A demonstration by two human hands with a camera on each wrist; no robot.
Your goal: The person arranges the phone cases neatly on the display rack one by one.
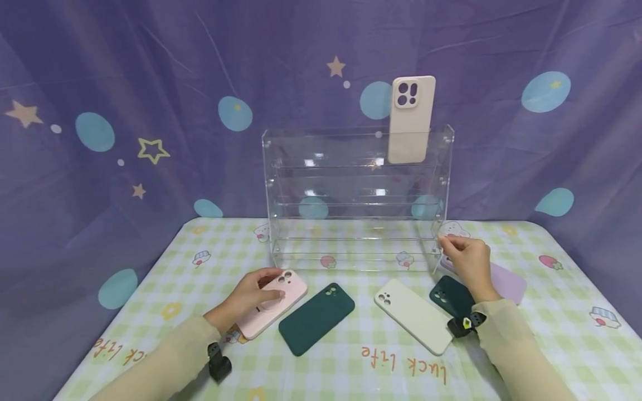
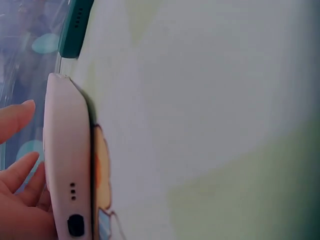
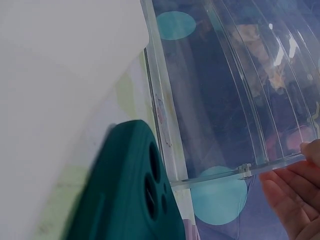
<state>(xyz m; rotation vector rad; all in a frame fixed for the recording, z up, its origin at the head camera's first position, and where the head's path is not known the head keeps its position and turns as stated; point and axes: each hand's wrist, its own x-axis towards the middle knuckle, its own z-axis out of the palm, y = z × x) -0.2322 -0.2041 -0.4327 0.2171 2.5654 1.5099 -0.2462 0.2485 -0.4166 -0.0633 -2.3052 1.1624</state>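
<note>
My left hand [image 1: 254, 291] is over a pink phone case [image 1: 293, 289] lying on the table. The thumb reaches across its back, the other fingers at its far edge. In the left wrist view, loosely bent fingers [image 2: 30, 172] stand right beside the case, the thumb apart from them. Pinched between my right thumb and fingers is the front edge of the right side panel of a clear acrylic display rack [image 1: 357, 262]. That right hand [image 1: 468, 262] shows at the panel in the right wrist view. A cream phone case [image 1: 411, 120] stands upright in the rack's top tier.
Between the hands lie a dark green phone case [image 1: 317, 320] and an off-white one [image 1: 415, 317]. Under the right forearm is another dark green case [image 1: 448, 295], with a lilac case [image 1: 509, 283] beyond it. A patterned curtain [image 1: 150, 67] hangs behind the checked tablecloth [image 1: 321, 384].
</note>
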